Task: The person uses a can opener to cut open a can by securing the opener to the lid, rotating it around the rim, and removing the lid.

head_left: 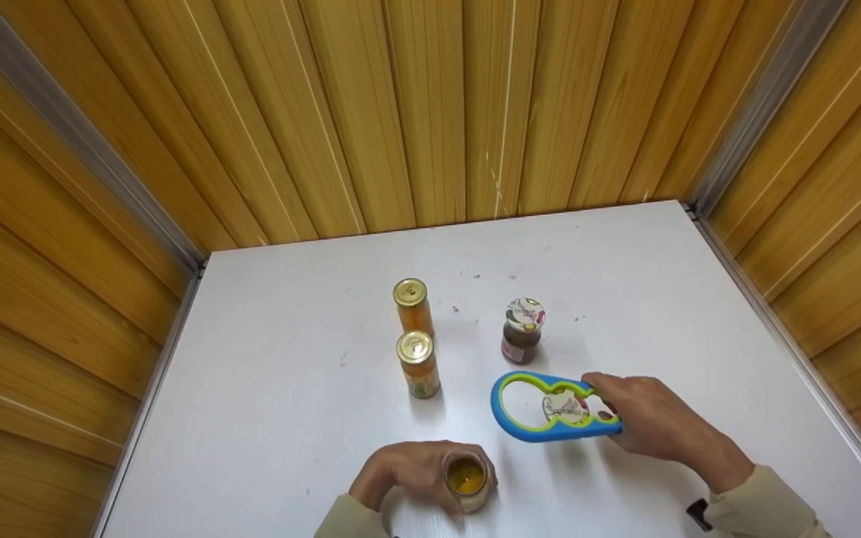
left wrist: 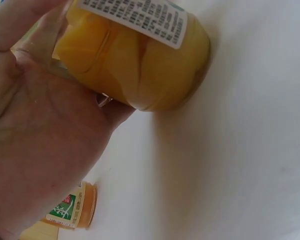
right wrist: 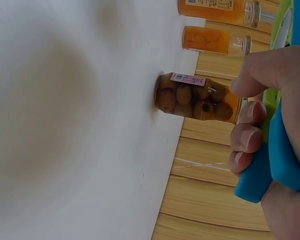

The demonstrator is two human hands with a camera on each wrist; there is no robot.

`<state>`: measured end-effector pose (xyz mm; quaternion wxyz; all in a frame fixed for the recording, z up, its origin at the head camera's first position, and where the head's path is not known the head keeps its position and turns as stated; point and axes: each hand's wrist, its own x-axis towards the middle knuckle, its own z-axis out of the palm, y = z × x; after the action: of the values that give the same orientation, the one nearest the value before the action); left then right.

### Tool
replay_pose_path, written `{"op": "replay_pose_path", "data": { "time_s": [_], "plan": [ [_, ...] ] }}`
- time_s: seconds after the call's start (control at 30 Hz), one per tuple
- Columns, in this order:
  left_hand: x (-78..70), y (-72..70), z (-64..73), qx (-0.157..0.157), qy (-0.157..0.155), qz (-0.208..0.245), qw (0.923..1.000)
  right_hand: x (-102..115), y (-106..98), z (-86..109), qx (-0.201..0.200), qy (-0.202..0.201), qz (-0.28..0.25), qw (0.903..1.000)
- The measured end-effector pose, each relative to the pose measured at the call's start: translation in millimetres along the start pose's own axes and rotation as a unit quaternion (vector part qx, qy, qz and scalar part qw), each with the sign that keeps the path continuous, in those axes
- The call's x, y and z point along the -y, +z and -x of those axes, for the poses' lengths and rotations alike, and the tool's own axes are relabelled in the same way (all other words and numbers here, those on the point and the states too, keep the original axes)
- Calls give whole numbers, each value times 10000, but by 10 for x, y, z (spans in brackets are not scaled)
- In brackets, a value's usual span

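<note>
My left hand grips an uncapped glass jar of yellow fruit pieces at the table's near side. In the head view the jar's round mouth faces up, and a label shows on its side in the left wrist view. To the right, my right hand holds a blue and green jar opener by its narrow end, above the table. A white patterned lid shows within the opener's middle ring. Fingers of the right hand curl round the blue handle in the right wrist view.
Two gold-lidded jars of orange fruit, a rear jar and a front jar, stand beyond the left hand. A dark fruit jar with a patterned lid stands behind the opener. Wood-patterned walls enclose the white table.
</note>
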<state>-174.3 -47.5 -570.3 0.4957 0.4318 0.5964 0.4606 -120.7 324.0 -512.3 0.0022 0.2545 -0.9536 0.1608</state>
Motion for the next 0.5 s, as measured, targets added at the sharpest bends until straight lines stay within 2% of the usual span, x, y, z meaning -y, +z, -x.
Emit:
{"op": "replay_pose_path", "data": {
  "time_s": [0.13, 0.27, 0.5],
  "plan": [
    [56, -13, 160, -225, 264, -26, 9994, -58, 13, 42, -138, 103, 39, 9998],
    [115, -32, 359, -536, 261, -62, 9982, -118, 43, 91, -303, 59, 48, 9995],
    [192, -72, 658, -1245, 328, -67, 9917, -173, 78, 130, -326, 119, 74, 9994]
  ]
}}
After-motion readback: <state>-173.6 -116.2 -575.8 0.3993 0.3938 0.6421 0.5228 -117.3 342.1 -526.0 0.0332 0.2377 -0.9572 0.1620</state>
